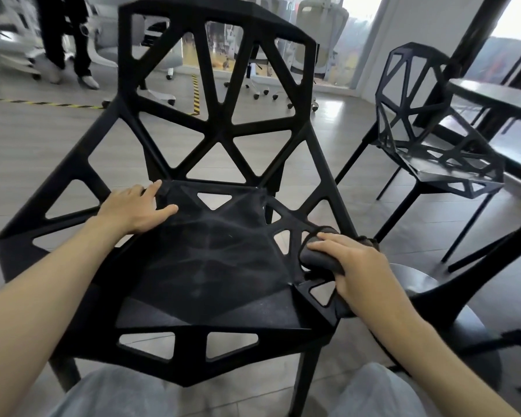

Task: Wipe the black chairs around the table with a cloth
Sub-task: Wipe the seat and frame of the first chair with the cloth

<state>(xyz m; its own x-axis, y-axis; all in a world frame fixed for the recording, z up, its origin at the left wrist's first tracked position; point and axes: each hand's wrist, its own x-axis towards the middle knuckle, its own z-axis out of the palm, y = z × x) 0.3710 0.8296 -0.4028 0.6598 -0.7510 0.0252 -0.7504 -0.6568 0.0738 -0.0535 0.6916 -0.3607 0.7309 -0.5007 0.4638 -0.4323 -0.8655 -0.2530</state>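
A black chair (211, 254) with a lattice of triangular openings fills the middle of the view, its seat facing the person and its back rising toward 12 o'clock. The seat's flat centre shows pale dusty streaks. The left hand (133, 210) lies on the seat's rear left part, at about 9 o'clock, fingers spread and fairly straight, holding nothing. The right hand (358, 266) is at about 4 o'clock on the chair's right edge, fingers curled round a bunched grey cloth (316, 254) that is pressed against the frame there.

A second black chair (427, 136) of the same pattern stands at 2 o'clock, just beside a dark tabletop (494, 97) at the right edge. Part of another dark seat (418, 281) shows at 4 o'clock behind the right forearm.

The floor (42, 152) is pale grey planking with a strip of yellow-and-black tape (195, 94) near 12 o'clock. White office chairs (259, 64) on castors stand beyond, and a standing person's legs (66, 40) appear at 11 o'clock. Bright windows run along the far right.
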